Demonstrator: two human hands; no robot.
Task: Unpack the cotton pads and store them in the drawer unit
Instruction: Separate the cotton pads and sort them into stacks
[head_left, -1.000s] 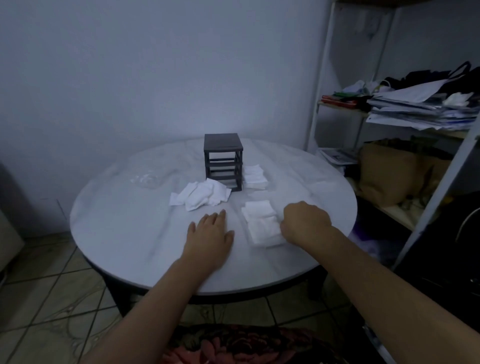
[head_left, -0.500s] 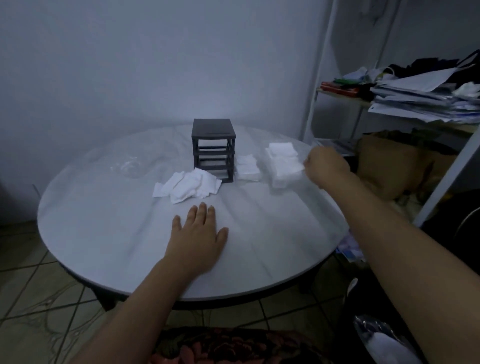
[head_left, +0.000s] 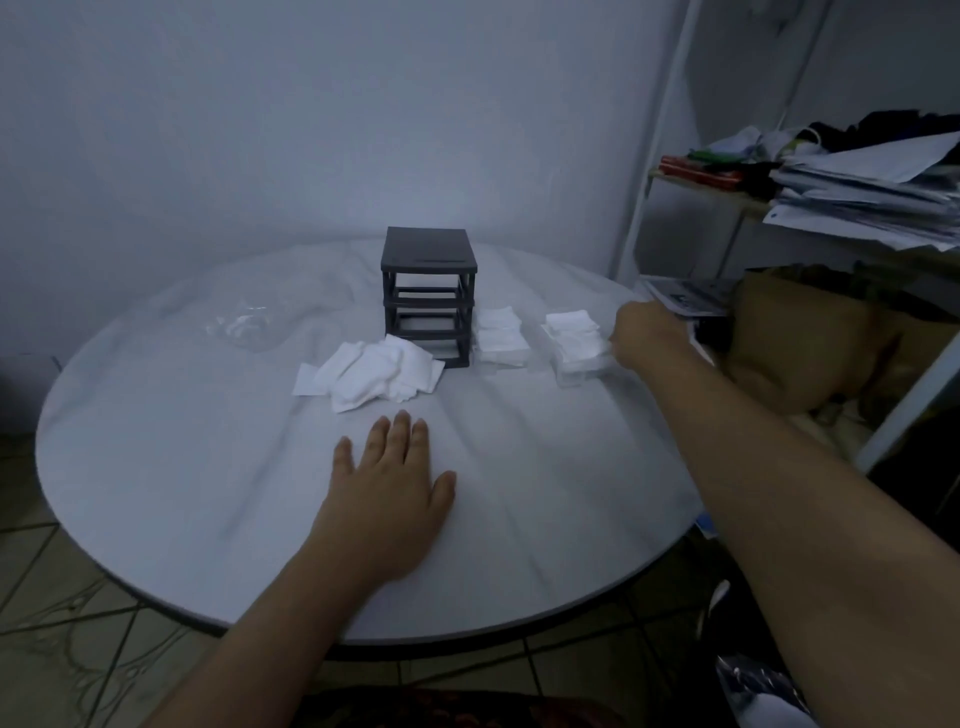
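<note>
A small dark drawer unit (head_left: 429, 293) stands at the middle back of the round white table (head_left: 208, 519), its slots open and without drawers. A clear drawer full of white cotton pads (head_left: 574, 345) sits to its right, and my right hand (head_left: 647, 338) grips that drawer's right end. Between them lies another clear drawer of pads (head_left: 500, 338), touching the unit. A loose heap of cotton pads (head_left: 376, 374) lies in front left of the unit. My left hand (head_left: 387, 491) rests flat on the table, fingers spread.
An empty clear plastic wrapper (head_left: 244, 327) lies at the back left of the table. A white shelf rack (head_left: 810, 208) with piled papers and a brown bag (head_left: 795, 338) stands close on the right. Tiled floor lies below.
My right hand carried the filled drawer from the table's front up to the right of the unit and lowered it onto the table. My left hand stayed flat.
</note>
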